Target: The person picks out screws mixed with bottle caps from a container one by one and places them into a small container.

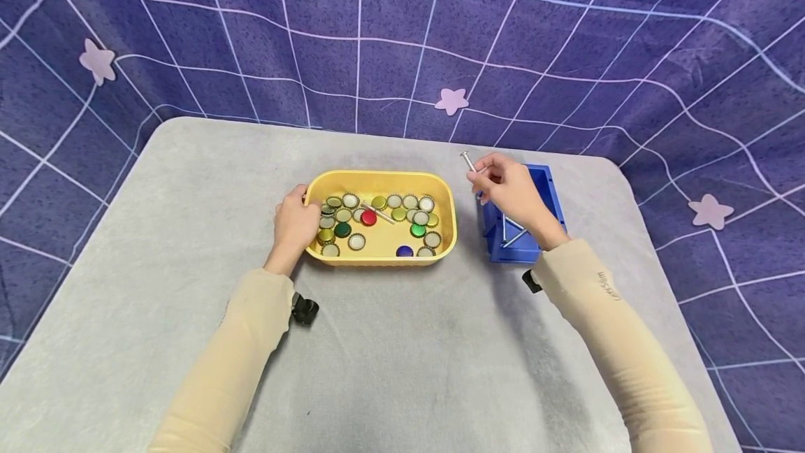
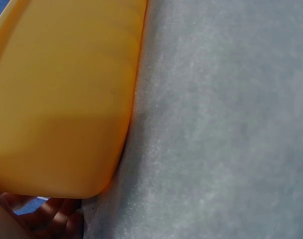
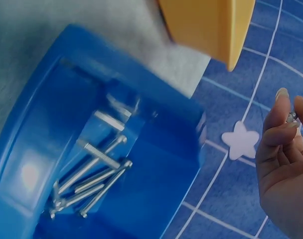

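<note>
On the left, my left hand (image 1: 297,224) grips the end wall of a yellow plastic tub (image 1: 377,261), its thumb at the rim. Several bottle caps (image 1: 356,242) lie spread inside the tub, and one metal bolt (image 1: 385,217) rests among them. My right hand (image 1: 511,189) pinches a silver bolt (image 1: 467,159) between thumb and fingers, its head pointing up and away. That hand hovers over a blue bin (image 1: 548,194), hiding part of it. In the right wrist view several long bolts (image 3: 102,185) lie in the bin, and the held bolt is mostly hidden by the fingers.
Both containers stand on a grey cloth-covered table (image 1: 402,355), the bin to the right of the tub with a gap between. A purple curtain (image 1: 314,40) with white lines and stars hangs behind the table's far edge.
</note>
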`<state>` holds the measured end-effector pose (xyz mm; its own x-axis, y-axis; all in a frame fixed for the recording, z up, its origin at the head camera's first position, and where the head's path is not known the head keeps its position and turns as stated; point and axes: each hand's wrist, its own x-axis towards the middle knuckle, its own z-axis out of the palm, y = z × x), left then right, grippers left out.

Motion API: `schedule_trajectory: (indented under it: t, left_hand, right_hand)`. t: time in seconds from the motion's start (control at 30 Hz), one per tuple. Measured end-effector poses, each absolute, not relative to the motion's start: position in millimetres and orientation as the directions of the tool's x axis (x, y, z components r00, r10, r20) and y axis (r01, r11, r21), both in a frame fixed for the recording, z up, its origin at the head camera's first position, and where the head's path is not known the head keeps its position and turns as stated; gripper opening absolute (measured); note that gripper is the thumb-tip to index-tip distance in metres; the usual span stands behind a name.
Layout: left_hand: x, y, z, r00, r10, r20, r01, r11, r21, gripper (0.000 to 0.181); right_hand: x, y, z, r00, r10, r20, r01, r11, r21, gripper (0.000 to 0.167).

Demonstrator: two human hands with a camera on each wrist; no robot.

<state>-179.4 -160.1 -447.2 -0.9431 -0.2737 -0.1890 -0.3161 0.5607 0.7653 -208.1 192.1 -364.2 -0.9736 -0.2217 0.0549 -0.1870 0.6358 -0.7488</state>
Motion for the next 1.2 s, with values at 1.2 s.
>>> schedule_trajectory:
  t: [1.2]
  left_hand:
    - [-178.9, -158.2, -445.6, -0.944, -0.281, -0.176, -0.311, 0.566, 0.764, 0.042]
  right_hand:
    - [-205.7, 256.3, -383.0, -0.994, -0.111, 0.004, -0.102, 0.898, -0.427, 0.022]
